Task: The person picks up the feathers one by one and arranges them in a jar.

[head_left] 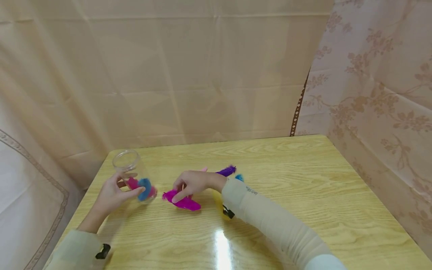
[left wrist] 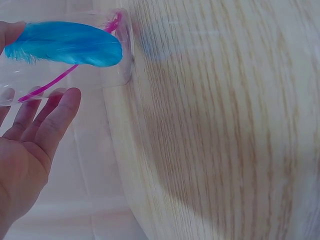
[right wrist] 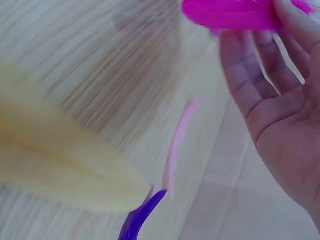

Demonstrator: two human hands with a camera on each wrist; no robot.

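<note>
**Right hand pinches a magenta feather beside a clear jar**

The right hand (head_left: 193, 182) pinches a magenta feather (head_left: 189, 204) between thumb and fingers, just to the right of a clear jar (head_left: 143, 171) and low over the table (head_left: 303, 183). The feather's long axis runs nearly level across the head view, dipping slightly to the right: the fluffy end points left, towards the jar, and the smooth, broad end points right and a little nearer the wearer.

The left hand (head_left: 114, 194) grasps the jar, thumb on one side and fingers on the other. The jar's mouth faces up, and its long axis slants to the upper left in the head view. Inside, a blue feather (left wrist: 70, 44) lies along the jar's length, while a narrow pink feather (left wrist: 55, 83) crosses it aslant, fluffy end by the base.

Partly behind the right forearm lie a purple feather (head_left: 228, 171), its tufted end pointing right and slightly away, a yellow feather (head_left: 218, 202) and a second blue feather (head_left: 239, 177). A pale pink feather (right wrist: 178, 145) lies near the purple one.

The right sleeve (head_left: 263, 210) bears small dark writing, too small to read.
</note>
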